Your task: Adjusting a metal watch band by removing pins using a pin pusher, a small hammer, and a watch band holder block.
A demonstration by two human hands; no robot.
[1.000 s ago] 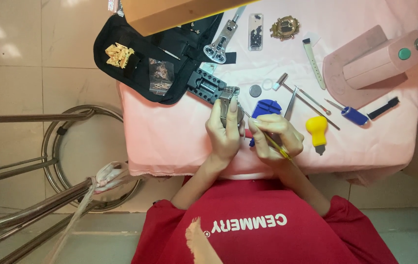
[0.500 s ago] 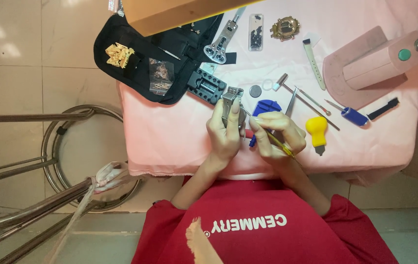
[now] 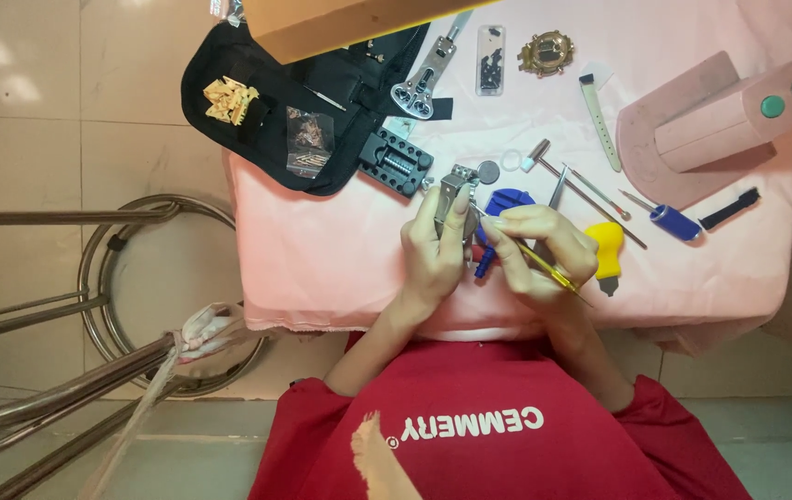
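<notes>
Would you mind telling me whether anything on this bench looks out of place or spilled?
Nothing looks spilled or damaged. The left hand holds a metal watch band, the right hand a thin yellow-handled tool. The only oddity: the black tool pouch overhangs the pink cloth's left edge.

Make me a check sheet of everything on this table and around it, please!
Surface: small table under a pink cloth, wrinkled at the front edge.
Job's things: metal watch band pinched in the left hand; thin yellow-handled tool in the right hand, tip at the band.
Clutter: black tool pouch, black pin block, yellow-handled knife, blue screwdriver, small hammer, gold watch case, pink stand.
Fingers: left fingers grip the band; right ones curl round the tool.
Cables: nothing seen.
Surroundings: tiled floor, metal stool frame.
</notes>
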